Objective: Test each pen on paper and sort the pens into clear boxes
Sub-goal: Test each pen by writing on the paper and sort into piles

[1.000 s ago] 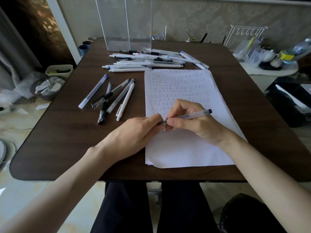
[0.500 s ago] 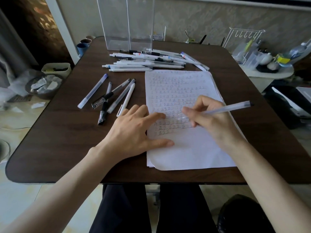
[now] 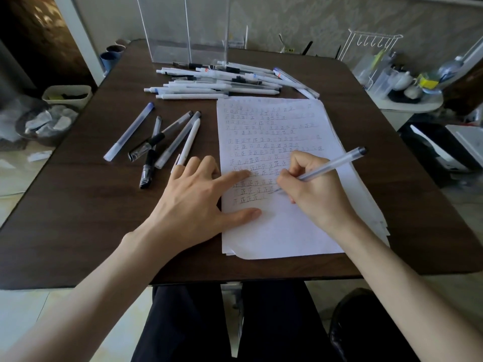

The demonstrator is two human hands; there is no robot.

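My right hand (image 3: 317,190) grips a translucent pen (image 3: 332,164) with its tip down on the white paper (image 3: 287,231), beside rows of handwritten marks. My left hand (image 3: 194,202) lies flat with spread fingers, its index finger and thumb pressing the paper's left edge. A pile of white pens (image 3: 222,83) lies at the far side of the dark table (image 3: 78,205). A smaller group of several pens (image 3: 162,142) lies left of the paper. Two tall clear boxes (image 3: 183,30) stand at the table's far edge.
A white wire rack (image 3: 371,50) and small containers sit on a side table at the right. Bins with crumpled paper (image 3: 49,118) stand on the floor at the left. Two cups (image 3: 109,56) stand beyond the table's far left corner.
The pen's cap came off between my hands, then my left hand flattened onto the paper's edge. My right hand turned the pen and lowered its tip to the paper.
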